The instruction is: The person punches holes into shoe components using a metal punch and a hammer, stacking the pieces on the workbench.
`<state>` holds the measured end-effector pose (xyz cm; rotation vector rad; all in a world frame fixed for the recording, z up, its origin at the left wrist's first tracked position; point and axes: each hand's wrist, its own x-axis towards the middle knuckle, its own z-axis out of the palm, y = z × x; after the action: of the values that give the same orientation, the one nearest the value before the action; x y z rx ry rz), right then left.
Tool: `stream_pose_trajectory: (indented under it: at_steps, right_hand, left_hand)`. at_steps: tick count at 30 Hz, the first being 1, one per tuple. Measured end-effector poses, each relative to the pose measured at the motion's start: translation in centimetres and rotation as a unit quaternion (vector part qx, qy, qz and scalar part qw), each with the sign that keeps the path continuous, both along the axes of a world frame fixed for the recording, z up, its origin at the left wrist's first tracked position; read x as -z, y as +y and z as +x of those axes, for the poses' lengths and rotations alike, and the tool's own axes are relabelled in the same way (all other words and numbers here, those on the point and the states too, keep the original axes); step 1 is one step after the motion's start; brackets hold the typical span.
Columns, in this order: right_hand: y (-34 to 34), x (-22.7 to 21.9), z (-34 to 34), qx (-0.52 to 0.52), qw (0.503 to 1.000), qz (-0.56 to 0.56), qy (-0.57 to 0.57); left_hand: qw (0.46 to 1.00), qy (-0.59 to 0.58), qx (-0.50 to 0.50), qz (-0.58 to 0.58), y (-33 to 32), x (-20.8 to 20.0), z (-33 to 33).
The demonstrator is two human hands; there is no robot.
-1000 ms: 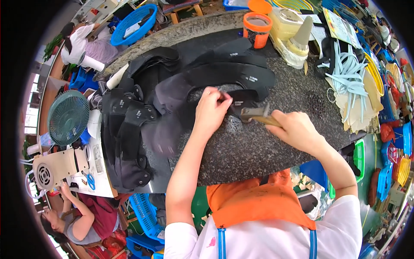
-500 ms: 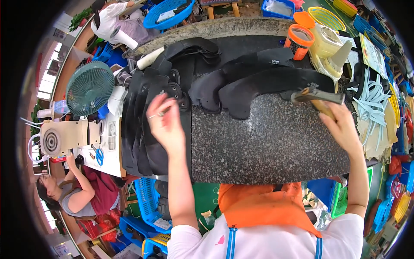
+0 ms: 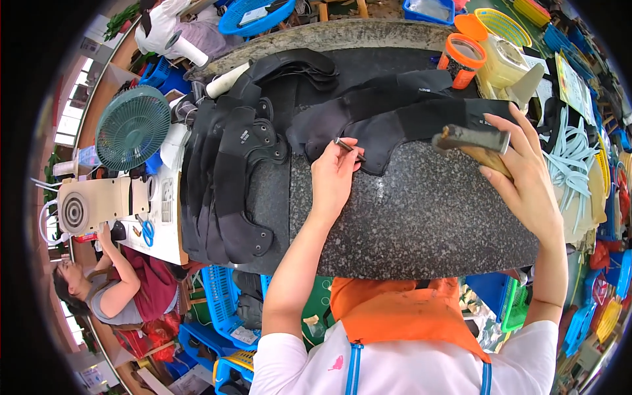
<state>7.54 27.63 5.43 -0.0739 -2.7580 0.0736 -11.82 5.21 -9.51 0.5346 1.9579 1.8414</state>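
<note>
My left hand (image 3: 334,178) pinches a short dark metal punch (image 3: 349,149) over the rounded end of a curved black fabric piece (image 3: 383,148). That piece lies on the speckled stone slab (image 3: 421,217), and another curved black piece (image 3: 319,125) lies partly beneath it. At the right, my right hand (image 3: 526,174) holds a hammer (image 3: 471,139) by its wooden handle, with some fingers lifted and spread. The hammer's metal head hovers above the slab, right of the punch. Left of my left hand is a pile of black pieces (image 3: 227,171), several with metal eyelets.
An orange-lidded jar (image 3: 462,59) and a cream plastic container (image 3: 503,66) stand at the far right. Pale blue strips (image 3: 569,155) hang beside the slab. A green fan (image 3: 131,122) and blue scissors (image 3: 148,232) are at the left, where a person (image 3: 122,286) sits near a machine.
My left hand has moved right from the pile to the fabric piece, and the punch now points down over it. My right hand's fingers have loosened around the hammer handle.
</note>
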Motion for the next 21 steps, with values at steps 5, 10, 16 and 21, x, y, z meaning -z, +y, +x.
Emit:
stream_pose_trajectory:
  at_steps: [5, 10, 16, 21]
  right_hand:
    - [-1.9, -2.3, -2.2, 0.007, 0.98, -0.19, 0.057]
    - [-4.0, 1.9, -5.3, -0.021, 0.959, -0.277, -0.046]
    - [-3.3, 0.2, -3.9, -0.005, 0.966, -0.242, -0.095]
    - [-3.4, -3.3, -3.7, 0.018, 0.929, -0.365, 0.057]
  left_hand:
    - [0.995, 0.072, 0.013, -0.061, 0.2, -0.2, -0.1]
    - [0.949, 0.294, 0.038, -0.11, 0.6, 0.6, -0.2]
    - [0.999, -0.012, 0.025, 0.033, 1.4, 0.3, 0.3]
    - [0.995, 0.084, 0.053, -0.023, 1.4, 0.2, 0.6]
